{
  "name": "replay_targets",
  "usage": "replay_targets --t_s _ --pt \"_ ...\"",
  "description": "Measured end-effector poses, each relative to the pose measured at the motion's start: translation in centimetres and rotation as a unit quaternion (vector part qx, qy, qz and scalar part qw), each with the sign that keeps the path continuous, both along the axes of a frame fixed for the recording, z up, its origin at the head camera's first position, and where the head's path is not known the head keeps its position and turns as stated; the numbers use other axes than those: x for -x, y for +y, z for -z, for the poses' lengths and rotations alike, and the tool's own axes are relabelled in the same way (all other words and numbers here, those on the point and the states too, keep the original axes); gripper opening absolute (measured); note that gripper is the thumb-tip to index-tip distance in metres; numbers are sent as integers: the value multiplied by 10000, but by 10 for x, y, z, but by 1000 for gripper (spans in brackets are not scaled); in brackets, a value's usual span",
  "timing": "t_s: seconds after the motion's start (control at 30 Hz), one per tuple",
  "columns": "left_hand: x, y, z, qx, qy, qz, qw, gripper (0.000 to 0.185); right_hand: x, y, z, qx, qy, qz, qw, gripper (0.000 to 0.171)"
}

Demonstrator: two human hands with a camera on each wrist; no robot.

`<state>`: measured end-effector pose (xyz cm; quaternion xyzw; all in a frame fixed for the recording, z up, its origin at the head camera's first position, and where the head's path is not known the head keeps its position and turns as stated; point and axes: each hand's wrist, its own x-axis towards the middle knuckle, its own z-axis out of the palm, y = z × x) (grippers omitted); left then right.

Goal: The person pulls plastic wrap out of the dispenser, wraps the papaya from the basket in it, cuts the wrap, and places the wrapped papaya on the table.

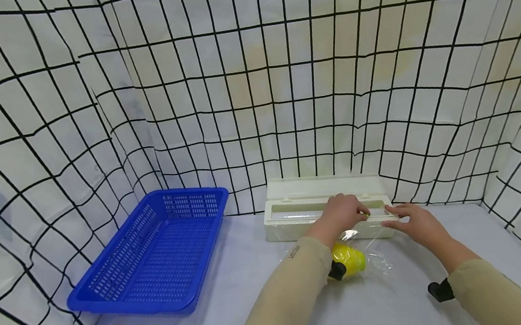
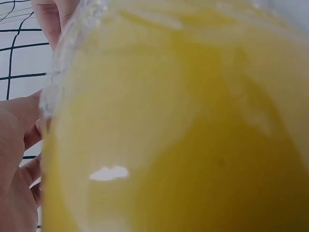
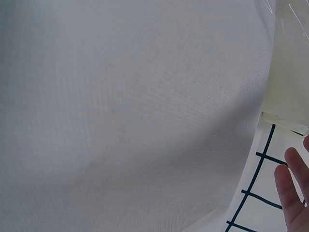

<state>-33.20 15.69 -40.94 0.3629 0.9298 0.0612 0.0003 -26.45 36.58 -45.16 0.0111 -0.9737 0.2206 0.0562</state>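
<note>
A white cling film dispenser (image 1: 287,230) stands at the back of the table with its lid raised. My left hand (image 1: 338,219) is over its front edge, fingertips curled at a small yellow piece (image 1: 368,216) on the rim. At the dispenser's right end, my right hand (image 1: 414,223) holds the corner, thumb at the front and fingers on top. Clear film (image 1: 377,261) hangs from the front over a rounded yellow object (image 1: 355,259), partly hidden by the left forearm. That film-covered yellow object (image 2: 169,121) fills most of the left wrist view.
A blue plastic basket (image 1: 189,303) sits on the left of the white table (image 1: 376,314). Black wire grid (image 1: 292,101) with white sheeting behind it rises at the back and both sides. Black wrist mounts (image 1: 441,290) stick out from the sleeves.
</note>
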Motion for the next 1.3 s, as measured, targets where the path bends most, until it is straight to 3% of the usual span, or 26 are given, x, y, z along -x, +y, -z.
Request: replay_targets --t_s 0.5,0.73,0.83,1.3 --pt "2 -26 -6 189 35 -242 9995 22 4 -4 -4 -99 -30 -44 9999 75" --pt "2 -30 -2 247 450 2 9987 22 1 -6 -3 -26 -66 -73 9999 75" --pt "3 -34 -1 212 402 80 9989 23 -1 -7 -3 -35 -158 -39 9999 76" --pt "7 -70 -4 -19 -76 -303 9995 22 -5 -2 -4 -33 -87 -151 9998 76"
